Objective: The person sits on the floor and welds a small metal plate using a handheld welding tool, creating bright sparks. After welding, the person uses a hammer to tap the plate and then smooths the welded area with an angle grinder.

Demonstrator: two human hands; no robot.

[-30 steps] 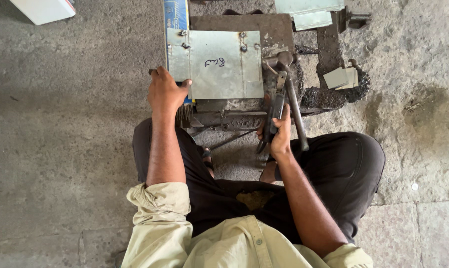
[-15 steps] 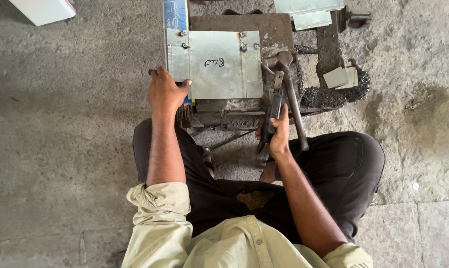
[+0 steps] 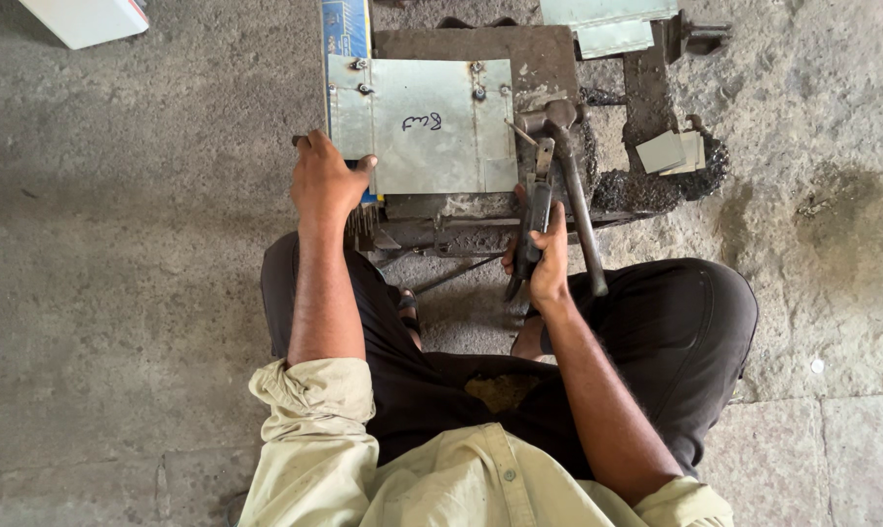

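I sit on the floor in front of a low, rusty iron block (image 3: 519,59). A grey sheet-metal piece (image 3: 431,127) with rivets along its top and left lies flat on it. My left hand (image 3: 326,181) presses down on the sheet's near left corner, thumb on the metal. My right hand (image 3: 544,256) grips the dark handles of a pair of metal snips (image 3: 535,210), whose jaws point at the sheet's right edge. A hammer (image 3: 570,181) lies right beside the snips, head toward the block.
Small cut sheet pieces (image 3: 668,151) rest on a black ring at the right. More sheet metal (image 3: 607,24) lies at the top, a white box (image 3: 85,18) at the top left. A blue strip (image 3: 346,27) runs along the sheet's left. Concrete floor surrounds me.
Nothing has visibly changed apart from a slight shift of the view; both hands hold the same spots.
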